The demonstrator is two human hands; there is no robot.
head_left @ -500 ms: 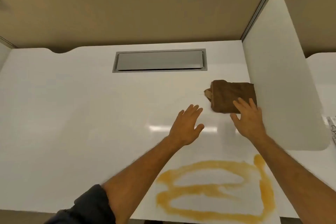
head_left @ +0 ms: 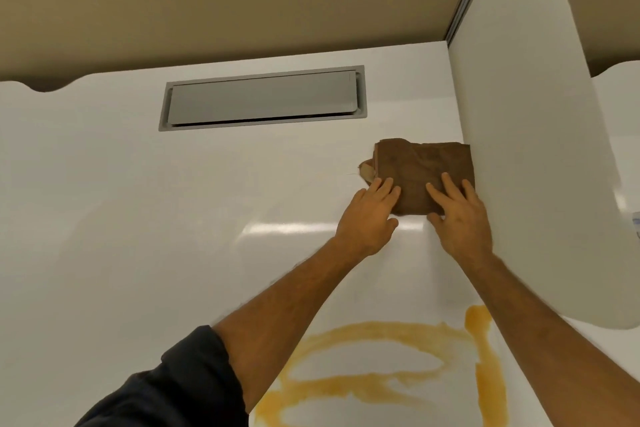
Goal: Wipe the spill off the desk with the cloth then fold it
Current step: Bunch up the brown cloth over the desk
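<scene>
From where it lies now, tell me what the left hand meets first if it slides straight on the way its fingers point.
The left hand already touches the brown cloth with its fingers, so it would push further onto the cloth.

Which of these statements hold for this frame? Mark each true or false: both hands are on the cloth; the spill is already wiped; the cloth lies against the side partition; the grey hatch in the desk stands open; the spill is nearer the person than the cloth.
1. Both hands are on the cloth. True: the left hand and right hand rest their fingers on the brown cloth.
2. The spill is already wiped. False: the yellow spill is untouched on the desk.
3. The cloth lies against the side partition. True.
4. The grey hatch stands open. False: its lid lies flat and closed.
5. The spill is nearer the person than the cloth. True.
</scene>
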